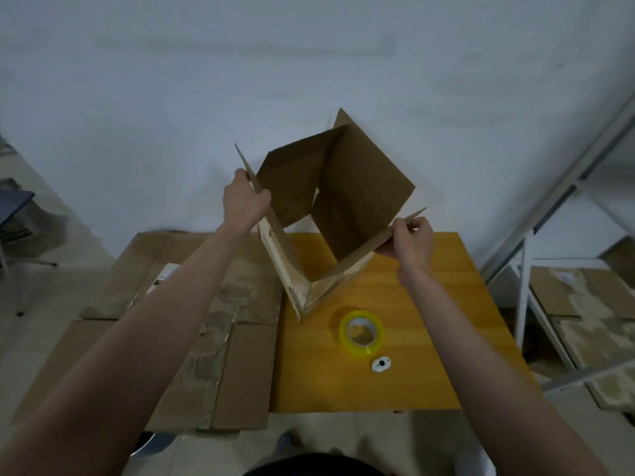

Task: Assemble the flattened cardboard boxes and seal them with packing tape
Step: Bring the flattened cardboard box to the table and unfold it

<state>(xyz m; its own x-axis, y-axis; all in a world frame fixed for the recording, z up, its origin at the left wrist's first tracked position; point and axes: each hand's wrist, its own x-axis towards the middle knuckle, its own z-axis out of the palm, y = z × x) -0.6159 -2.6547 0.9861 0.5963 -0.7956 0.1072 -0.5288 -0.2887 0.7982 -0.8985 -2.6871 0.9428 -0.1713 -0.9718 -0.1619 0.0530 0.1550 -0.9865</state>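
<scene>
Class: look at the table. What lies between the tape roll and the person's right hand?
In the head view, only bare yellow table lies between the tape roll and the right hand, which grips the box edge above it.

No readable text anywhere: the white label (164, 277) on the flat cardboard (192, 338) left of the desk (395, 372) has print too blurred to read, and the box (343, 187) and tape roll (361, 333) show no legible marks.
</scene>
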